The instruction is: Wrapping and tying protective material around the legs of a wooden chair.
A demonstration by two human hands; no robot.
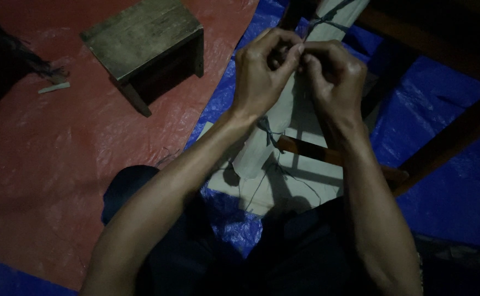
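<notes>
Far to your left a small pale stick lies on the red tarp that covers that side of the floor. Just beyond it stands a low wooden stool, tilted in view, its dark underside facing you.

Your left hand is raised over the seam where the red tarp meets the blue tarp. Its grip is pressed together: thumb and forefinger pinch a thin dark thread right at the fingertips, with the other fingers curled in. Your right hand touches it knuckle to knuckle, and its grip is likewise closed on the same thread, fingers folded tight.

Directly under both hands runs a pale cloth-wrapped bundle, long and slanting from your lap up toward the top edge, where the thread is wound around it. More loose thread hangs from the bundle down toward your knees. Beneath the bundle a pale sheet lies on the blue tarp, and an orange-brown wooden bar crosses over it.

To your right, dark wooden beams slant across the blue tarp.
</notes>
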